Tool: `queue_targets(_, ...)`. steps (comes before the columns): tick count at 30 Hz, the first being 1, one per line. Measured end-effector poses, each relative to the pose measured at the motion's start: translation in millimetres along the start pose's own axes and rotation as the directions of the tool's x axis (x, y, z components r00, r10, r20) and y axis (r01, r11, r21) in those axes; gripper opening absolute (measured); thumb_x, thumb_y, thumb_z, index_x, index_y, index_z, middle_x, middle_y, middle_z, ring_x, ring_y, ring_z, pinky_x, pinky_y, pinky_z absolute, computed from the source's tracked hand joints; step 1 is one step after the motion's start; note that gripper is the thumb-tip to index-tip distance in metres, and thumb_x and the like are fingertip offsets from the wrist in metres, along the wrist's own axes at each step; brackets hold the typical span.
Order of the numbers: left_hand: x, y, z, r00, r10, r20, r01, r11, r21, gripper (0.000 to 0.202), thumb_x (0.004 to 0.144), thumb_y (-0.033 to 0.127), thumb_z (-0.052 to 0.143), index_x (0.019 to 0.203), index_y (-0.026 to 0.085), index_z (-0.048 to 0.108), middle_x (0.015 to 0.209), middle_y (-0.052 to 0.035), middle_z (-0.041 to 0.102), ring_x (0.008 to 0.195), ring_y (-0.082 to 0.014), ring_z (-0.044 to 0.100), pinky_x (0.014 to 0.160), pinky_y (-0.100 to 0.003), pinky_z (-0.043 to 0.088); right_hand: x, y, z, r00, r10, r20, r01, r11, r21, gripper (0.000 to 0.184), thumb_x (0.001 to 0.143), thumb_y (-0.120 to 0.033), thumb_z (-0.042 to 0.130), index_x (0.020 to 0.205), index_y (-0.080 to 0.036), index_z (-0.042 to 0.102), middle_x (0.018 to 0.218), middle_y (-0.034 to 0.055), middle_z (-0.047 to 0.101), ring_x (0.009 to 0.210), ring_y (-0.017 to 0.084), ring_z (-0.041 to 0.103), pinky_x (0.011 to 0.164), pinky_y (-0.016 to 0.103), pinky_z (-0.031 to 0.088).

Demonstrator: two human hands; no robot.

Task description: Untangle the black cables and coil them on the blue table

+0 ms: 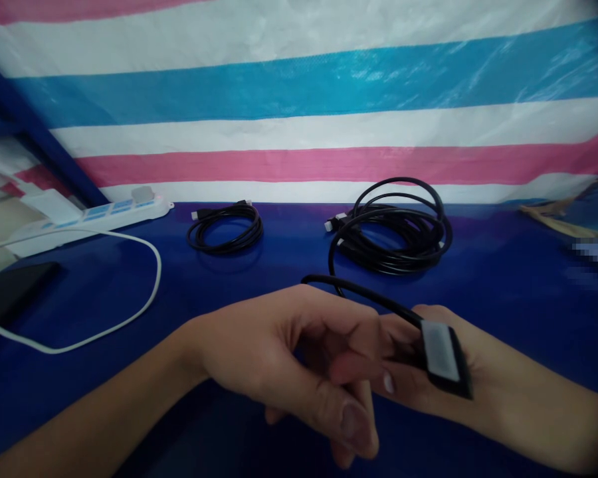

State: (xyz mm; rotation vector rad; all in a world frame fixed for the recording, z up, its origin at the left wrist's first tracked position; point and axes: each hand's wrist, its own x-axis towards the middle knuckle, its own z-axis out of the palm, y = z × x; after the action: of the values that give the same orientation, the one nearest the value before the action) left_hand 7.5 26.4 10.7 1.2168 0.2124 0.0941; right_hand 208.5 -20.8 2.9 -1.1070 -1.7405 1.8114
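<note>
My left hand [284, 358] and my right hand [428, 378] meet low in the middle of the view. The right hand is closed round a black plug with a grey face [443, 358], the end of a black cable. That cable [359, 292] runs back to a large loose coil of black cable [398, 229] on the blue table. My left hand's fingers are curled and pinch the cable just behind the plug, touching the right hand's fingers.
A smaller coiled black cable [225, 228] lies at the back centre-left. A white power strip [84, 219] with a white cord [129, 312] sits at the left, beside a dark flat device [10, 289]. A striped tarp [299, 99] hangs behind the blue table [503, 279].
</note>
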Motion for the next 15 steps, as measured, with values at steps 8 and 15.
queue_targets(8, -1.5, -2.3, 1.4, 0.998, -0.042, -0.051, 0.045, 0.997, 0.057, 0.023, 0.070, 0.026, 0.075, 0.069, 0.015, 0.055, 0.070, -0.0006, 0.059, 0.058, -0.0091, 0.057, 0.059, -0.022, 0.046, 0.0, 1.6, -0.5, 1.000, 0.014, -0.014, -0.014, 0.999, -0.048, 0.024, 0.080, -0.034, 0.063, 0.066, -0.018, 0.050, 0.065, -0.0036, 0.039, 0.058, 0.010, 0.033, 0.050, 0.021, 0.029)
queue_targets(15, -0.5, -2.7, 0.1, 0.998, -0.042, -0.057, 0.045, 0.997, 0.055, 0.023, 0.070, 0.022, 0.075, 0.068, 0.016, 0.053, 0.072, -0.0007, 0.059, 0.061, -0.0096, 0.058, 0.060, -0.022, 0.047, 1.0, -0.2, 0.2, 1.000, -0.002, -0.003, 0.002, 0.999, -0.047, 0.027, 0.082, -0.033, 0.061, 0.065, -0.018, 0.047, 0.063, -0.0045, 0.035, 0.057, 0.009, 0.030, 0.049, 0.020, 0.026)
